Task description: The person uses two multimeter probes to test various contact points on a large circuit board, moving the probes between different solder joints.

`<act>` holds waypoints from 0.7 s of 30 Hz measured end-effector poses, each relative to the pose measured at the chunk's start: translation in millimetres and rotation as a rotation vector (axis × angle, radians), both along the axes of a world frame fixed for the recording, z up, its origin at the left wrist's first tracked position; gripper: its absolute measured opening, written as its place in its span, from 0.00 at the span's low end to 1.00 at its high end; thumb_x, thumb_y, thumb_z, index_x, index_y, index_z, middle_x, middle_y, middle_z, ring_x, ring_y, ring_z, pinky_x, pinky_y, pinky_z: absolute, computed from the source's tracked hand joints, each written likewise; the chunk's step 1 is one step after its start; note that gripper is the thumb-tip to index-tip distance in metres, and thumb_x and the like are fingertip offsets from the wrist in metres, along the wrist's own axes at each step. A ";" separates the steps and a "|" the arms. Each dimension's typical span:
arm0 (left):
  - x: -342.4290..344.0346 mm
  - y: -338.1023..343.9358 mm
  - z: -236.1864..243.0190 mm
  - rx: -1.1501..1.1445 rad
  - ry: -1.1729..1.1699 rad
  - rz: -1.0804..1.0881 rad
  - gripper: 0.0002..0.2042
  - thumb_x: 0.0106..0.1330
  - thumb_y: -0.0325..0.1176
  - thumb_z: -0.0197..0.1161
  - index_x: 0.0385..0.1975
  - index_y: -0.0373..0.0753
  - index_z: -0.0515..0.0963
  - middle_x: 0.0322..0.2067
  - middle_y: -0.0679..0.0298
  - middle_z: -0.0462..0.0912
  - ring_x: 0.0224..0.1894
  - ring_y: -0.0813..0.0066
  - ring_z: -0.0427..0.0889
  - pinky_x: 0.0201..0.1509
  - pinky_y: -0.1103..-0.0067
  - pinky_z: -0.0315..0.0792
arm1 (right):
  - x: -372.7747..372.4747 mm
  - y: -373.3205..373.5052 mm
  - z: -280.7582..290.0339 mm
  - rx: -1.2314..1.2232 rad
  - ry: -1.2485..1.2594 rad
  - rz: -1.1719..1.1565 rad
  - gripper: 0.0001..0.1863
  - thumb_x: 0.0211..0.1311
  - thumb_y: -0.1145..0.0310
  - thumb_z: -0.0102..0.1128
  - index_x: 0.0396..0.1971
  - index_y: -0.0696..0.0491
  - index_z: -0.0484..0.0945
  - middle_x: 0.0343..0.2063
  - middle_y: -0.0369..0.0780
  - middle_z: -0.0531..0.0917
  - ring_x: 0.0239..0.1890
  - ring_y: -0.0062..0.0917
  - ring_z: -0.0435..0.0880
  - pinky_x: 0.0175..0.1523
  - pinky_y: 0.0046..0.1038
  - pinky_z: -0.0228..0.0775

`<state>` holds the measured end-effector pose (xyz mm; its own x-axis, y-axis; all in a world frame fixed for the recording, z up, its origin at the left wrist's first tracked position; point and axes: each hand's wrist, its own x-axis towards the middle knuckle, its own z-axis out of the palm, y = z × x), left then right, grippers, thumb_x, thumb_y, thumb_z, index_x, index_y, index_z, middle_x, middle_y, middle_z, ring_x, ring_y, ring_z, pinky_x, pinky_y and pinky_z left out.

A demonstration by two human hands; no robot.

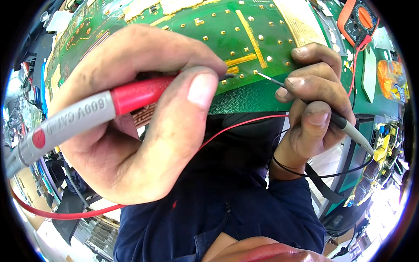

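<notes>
My left hand (144,131) grips a red and grey test probe (78,120) between thumb and index finger, its dark tip at a small pad on a large green circuit board (209,39). My right hand (314,109) is closed on a black and grey test probe (352,133). Its slim metal tip points left at another pad on the board, a short way right of the red probe's tip. Whether either tip actually touches the board I cannot tell for sure. The board has gold tracks, small square pads and white round dots.
The board lies on a green mat (362,107). An orange multimeter (355,19) sits at the back right, above an orange packet (390,78). Red and black leads loop below my hands. Assorted electronic parts (377,157) crowd the right side, with more clutter along the left.
</notes>
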<state>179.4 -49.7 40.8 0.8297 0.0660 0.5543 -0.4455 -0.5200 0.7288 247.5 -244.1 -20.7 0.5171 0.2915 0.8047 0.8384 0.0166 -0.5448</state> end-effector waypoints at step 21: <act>-2.5 2.2 1.6 0.067 0.024 0.030 0.11 0.54 0.32 0.57 0.27 0.28 0.78 0.26 0.51 0.78 0.29 0.69 0.76 0.35 0.80 0.66 | 0.9 -3.6 1.4 -0.051 -0.060 0.009 0.21 0.68 0.55 0.45 0.31 0.58 0.78 0.11 0.35 0.74 0.23 0.21 0.74 0.53 0.40 0.64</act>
